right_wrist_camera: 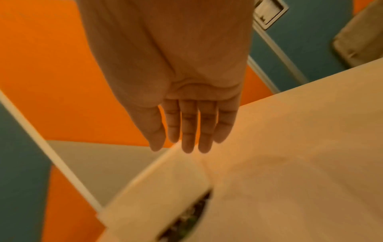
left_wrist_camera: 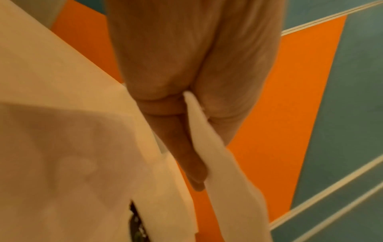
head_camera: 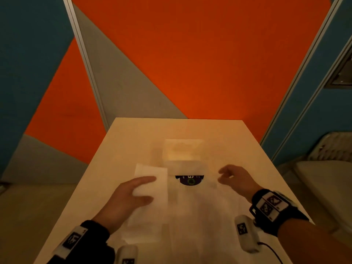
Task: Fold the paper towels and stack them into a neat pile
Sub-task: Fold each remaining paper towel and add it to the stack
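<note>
My left hand pinches a folded white paper towel between thumb and fingers at the left of the table; the left wrist view shows the same folded towel clamped in that hand. A pile of folded towels sits farther back at the middle. A flat, unfolded sheet lies in front of me. My right hand hovers over the sheet's far right corner, fingers relaxed, holding nothing; the right wrist view shows that hand with its fingers straight.
A dark round marker on the white table peeks out between the pile and the flat sheet. Orange, grey and blue wall panels rise behind the far edge. A pale chair stands to the right.
</note>
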`<state>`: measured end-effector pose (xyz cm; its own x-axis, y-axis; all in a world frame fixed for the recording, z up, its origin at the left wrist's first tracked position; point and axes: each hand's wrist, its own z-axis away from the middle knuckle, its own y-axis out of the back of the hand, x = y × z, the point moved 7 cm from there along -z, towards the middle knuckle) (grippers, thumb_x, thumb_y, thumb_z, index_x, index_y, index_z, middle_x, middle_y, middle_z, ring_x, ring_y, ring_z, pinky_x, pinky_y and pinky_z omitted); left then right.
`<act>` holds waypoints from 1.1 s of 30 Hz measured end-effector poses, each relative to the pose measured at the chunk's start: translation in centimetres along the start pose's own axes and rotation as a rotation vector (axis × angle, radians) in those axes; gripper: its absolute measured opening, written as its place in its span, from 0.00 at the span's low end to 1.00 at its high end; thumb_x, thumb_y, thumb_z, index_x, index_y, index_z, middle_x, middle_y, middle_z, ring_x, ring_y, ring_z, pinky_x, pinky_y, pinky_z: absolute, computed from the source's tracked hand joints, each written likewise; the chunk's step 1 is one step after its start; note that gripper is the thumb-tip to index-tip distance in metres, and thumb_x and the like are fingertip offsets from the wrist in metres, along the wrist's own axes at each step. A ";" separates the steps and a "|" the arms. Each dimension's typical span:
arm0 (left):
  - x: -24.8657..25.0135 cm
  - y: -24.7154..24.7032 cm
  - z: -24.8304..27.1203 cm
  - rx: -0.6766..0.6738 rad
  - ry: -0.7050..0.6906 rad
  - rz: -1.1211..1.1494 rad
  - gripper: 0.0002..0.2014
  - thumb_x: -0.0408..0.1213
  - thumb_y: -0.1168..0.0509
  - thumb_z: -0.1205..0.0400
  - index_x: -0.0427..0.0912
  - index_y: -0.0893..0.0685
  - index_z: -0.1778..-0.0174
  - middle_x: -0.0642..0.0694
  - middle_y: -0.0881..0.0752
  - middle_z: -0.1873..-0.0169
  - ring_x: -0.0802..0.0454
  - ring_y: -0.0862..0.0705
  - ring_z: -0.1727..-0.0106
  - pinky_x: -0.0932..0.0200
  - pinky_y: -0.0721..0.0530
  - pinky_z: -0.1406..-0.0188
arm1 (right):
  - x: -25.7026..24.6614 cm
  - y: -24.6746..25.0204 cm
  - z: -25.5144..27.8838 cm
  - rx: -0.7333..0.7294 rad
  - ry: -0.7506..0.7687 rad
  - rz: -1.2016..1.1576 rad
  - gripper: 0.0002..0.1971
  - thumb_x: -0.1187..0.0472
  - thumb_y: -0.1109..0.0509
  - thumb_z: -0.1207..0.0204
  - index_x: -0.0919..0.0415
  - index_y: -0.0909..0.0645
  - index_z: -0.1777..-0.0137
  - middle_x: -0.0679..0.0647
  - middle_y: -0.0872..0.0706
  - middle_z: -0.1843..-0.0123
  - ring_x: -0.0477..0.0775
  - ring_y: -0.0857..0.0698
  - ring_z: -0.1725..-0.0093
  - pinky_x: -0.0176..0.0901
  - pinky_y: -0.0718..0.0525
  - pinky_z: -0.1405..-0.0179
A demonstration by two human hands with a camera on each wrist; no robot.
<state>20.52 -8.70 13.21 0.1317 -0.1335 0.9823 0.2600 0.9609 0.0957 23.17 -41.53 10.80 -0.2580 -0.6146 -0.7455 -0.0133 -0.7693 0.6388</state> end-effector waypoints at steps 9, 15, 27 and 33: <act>-5.7 2.0 -0.1 0.043 0.131 -0.198 0.21 0.24 0.25 0.29 0.53 0.12 0.48 0.59 0.16 0.45 0.61 0.18 0.45 0.66 0.19 0.53 | 11.3 -1.8 -0.4 -0.171 -0.283 0.423 0.44 0.58 0.16 0.37 0.57 0.35 0.23 0.56 0.34 0.24 0.60 0.31 0.25 0.48 0.30 0.26; -5.6 1.6 -0.7 0.039 0.103 -0.246 0.22 0.25 0.24 0.30 0.56 0.13 0.47 0.58 0.17 0.44 0.65 0.20 0.46 0.76 0.20 0.60 | 11.5 -1.5 -1.2 -0.156 -0.306 0.541 0.49 0.52 0.14 0.43 0.50 0.35 0.23 0.54 0.35 0.28 0.62 0.30 0.27 0.59 0.29 0.28; -6.3 1.6 -2.3 0.064 0.109 -0.285 0.22 0.28 0.23 0.30 0.58 0.15 0.46 0.49 0.19 0.36 0.54 0.20 0.40 0.68 0.21 0.52 | 11.3 -0.9 -1.2 -0.159 -0.295 0.598 0.52 0.46 0.14 0.45 0.47 0.39 0.22 0.53 0.35 0.28 0.61 0.31 0.28 0.59 0.28 0.28; -4.7 0.6 -2.1 0.101 -0.009 -1.077 0.35 0.50 0.29 0.27 0.64 0.36 0.25 0.47 0.57 0.18 0.43 0.50 0.18 0.52 0.42 0.21 | 10.9 -0.6 -1.0 -0.169 -0.308 0.645 0.50 0.43 0.15 0.46 0.45 0.38 0.25 0.51 0.33 0.30 0.60 0.32 0.29 0.59 0.30 0.29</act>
<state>22.05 -8.00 8.28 -0.1260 -0.9183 0.3754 0.1545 0.3556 0.9218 21.31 -47.96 2.09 -0.4245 -0.8964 -0.1278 0.3759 -0.3029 0.8758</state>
